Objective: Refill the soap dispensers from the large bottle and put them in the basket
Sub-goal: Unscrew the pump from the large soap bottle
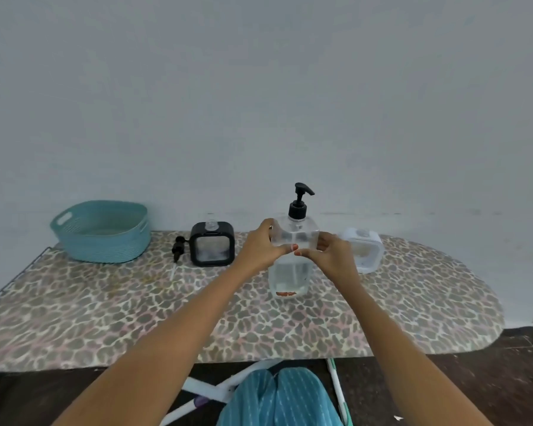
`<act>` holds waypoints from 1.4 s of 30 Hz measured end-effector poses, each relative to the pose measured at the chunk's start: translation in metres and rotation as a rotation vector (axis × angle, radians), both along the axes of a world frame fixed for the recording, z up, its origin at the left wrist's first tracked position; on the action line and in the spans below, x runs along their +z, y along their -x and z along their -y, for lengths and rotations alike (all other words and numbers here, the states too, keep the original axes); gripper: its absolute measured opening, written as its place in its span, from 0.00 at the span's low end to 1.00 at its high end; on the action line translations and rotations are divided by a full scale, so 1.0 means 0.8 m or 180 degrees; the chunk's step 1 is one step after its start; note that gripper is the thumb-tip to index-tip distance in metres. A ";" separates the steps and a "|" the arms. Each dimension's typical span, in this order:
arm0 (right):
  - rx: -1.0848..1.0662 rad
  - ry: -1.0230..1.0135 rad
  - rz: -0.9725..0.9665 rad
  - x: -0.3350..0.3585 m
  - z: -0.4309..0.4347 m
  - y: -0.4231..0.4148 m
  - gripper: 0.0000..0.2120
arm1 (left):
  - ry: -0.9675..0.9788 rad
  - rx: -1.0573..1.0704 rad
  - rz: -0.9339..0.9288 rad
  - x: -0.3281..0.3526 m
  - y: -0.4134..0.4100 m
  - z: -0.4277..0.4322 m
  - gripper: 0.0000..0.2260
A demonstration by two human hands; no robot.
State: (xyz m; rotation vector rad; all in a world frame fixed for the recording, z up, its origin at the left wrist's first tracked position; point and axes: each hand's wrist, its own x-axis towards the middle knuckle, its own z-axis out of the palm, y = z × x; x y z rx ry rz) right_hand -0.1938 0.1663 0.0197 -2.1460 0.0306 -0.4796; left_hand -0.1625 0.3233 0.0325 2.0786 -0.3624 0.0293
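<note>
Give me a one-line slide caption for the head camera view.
Left hand and right hand grip the large pump bottle between the black dispenser and white dispenser; teal basket sits far left.

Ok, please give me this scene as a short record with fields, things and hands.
large bottle: upright at the middle of the table, black pump on
left hand: grips the bottle's left side
right hand: grips its right side
black dispenser: left of the bottle, pump off
loose pump: lying beside the black dispenser
white dispenser: behind the right hand
basket: far left, no dispenser inside
</note>
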 end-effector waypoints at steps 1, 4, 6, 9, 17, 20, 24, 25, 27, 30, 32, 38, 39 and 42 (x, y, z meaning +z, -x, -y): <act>0.0032 0.0002 -0.0018 -0.005 -0.007 -0.002 0.19 | -0.0024 0.0033 -0.0002 -0.005 0.001 -0.008 0.21; 0.0075 -0.0054 -0.0150 -0.020 -0.023 -0.006 0.21 | -0.0037 0.0118 -0.0084 -0.018 0.003 -0.026 0.25; 0.0099 -0.0028 -0.0218 -0.029 -0.031 -0.005 0.21 | -0.0046 0.0120 -0.0115 -0.028 0.005 -0.033 0.25; 0.0079 -0.0035 -0.0264 -0.042 -0.038 -0.006 0.23 | -0.0069 0.0119 -0.0159 -0.038 0.007 -0.039 0.27; 0.0363 -0.0016 -0.0502 -0.035 -0.032 -0.009 0.29 | 0.0002 0.0098 -0.0093 -0.055 0.008 -0.044 0.30; 0.0511 0.0165 -0.0282 -0.014 -0.034 -0.010 0.27 | -0.0123 0.0055 -0.0065 -0.054 0.009 -0.045 0.29; 0.0298 0.0202 -0.0012 0.008 -0.050 -0.021 0.20 | 0.0202 -0.0109 -0.0257 -0.049 0.010 -0.044 0.28; 0.0259 0.0227 -0.0020 0.011 -0.054 -0.025 0.18 | 0.0257 -0.0138 -0.0273 -0.048 0.009 -0.043 0.30; 0.0182 0.0340 -0.0070 0.017 -0.060 -0.030 0.15 | 0.0340 -0.0160 -0.0250 -0.045 0.009 -0.040 0.33; 0.0114 0.0372 -0.0115 0.021 -0.062 -0.034 0.13 | 0.0349 -0.0129 -0.0144 -0.039 0.004 -0.036 0.32; 0.0124 0.0313 -0.0145 0.025 -0.060 -0.035 0.15 | 0.0289 -0.0113 -0.0053 -0.034 0.002 -0.036 0.30; 0.0317 0.0396 -0.0175 0.036 -0.060 -0.037 0.16 | 0.0371 -0.0071 -0.0084 -0.028 -0.001 -0.039 0.30; 0.0316 0.0395 -0.0159 0.036 -0.060 -0.036 0.16 | 0.0385 -0.0076 -0.0098 -0.028 -0.001 -0.040 0.31; 0.0326 0.0315 -0.0150 0.036 -0.062 -0.038 0.16 | 0.0406 -0.0094 -0.0124 -0.028 -0.002 -0.040 0.32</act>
